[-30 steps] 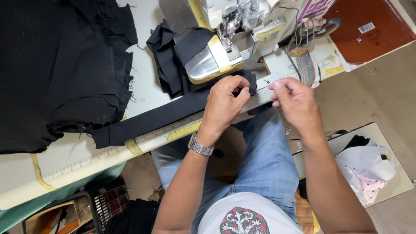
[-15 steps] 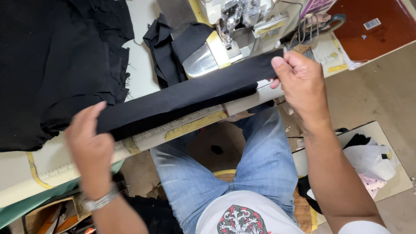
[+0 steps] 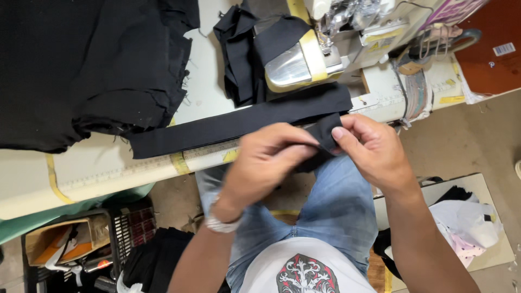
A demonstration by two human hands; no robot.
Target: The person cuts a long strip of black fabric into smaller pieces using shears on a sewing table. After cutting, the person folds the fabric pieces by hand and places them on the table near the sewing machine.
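Note:
A long black fabric strip lies along the front edge of the white sewing table. Its right end is folded back toward me. My left hand and my right hand meet over that folded end, each pinching it between thumb and fingers just off the table edge, above my lap. A wristwatch sits on my left wrist. The sewing machine stands right behind the strip, with more black fabric pieces draped at its left side.
A large pile of black fabric covers the table's left part. A yellow measuring tape runs along the table's front edge. Crates with clutter sit on the floor at lower left; a board with bagged cloth lies at lower right.
My left hand let go of the strip's far left end and came right to meet my right hand. The strip, stretched out half a second ago, now lies on the table with its right end folded.

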